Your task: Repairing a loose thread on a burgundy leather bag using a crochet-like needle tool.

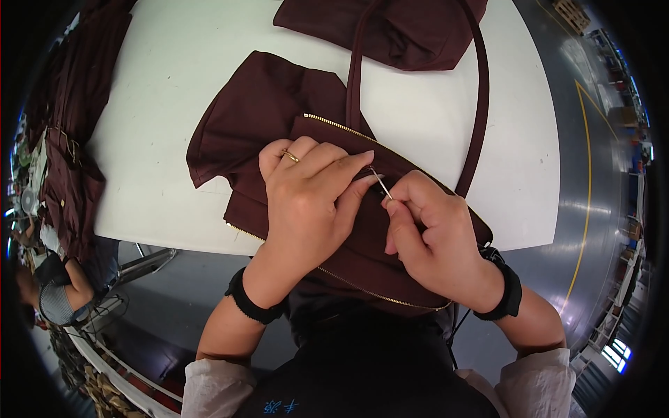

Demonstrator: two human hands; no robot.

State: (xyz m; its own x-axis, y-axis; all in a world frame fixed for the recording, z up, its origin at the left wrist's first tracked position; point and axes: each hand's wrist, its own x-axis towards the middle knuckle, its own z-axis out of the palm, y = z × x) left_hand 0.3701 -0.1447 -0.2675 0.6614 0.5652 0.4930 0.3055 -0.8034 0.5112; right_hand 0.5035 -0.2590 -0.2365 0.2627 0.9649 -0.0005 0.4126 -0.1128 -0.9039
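Observation:
A dark maroon fabric bag (313, 244) with gold-toothed zipper edges lies across the table's near edge, reaching toward my body. A long strap (481, 104) loops from it toward the far side. Over the bag's middle, my left hand (306, 195) has thumb and forefinger pinched together; the small dark bit at their tips is too small to name. My right hand (432, 237) is closed on a thin silvery metal tool (382, 187), which slants up to the left fingertips. Its exact kind does not show.
On the white table (153, 139) another maroon fabric piece (390, 35) lies at the far side. Maroon pieces (83, 125) hang along the left edge. A co-worker (63, 285) is at the far left. Grey floor with a yellow line (589, 167) runs along the right.

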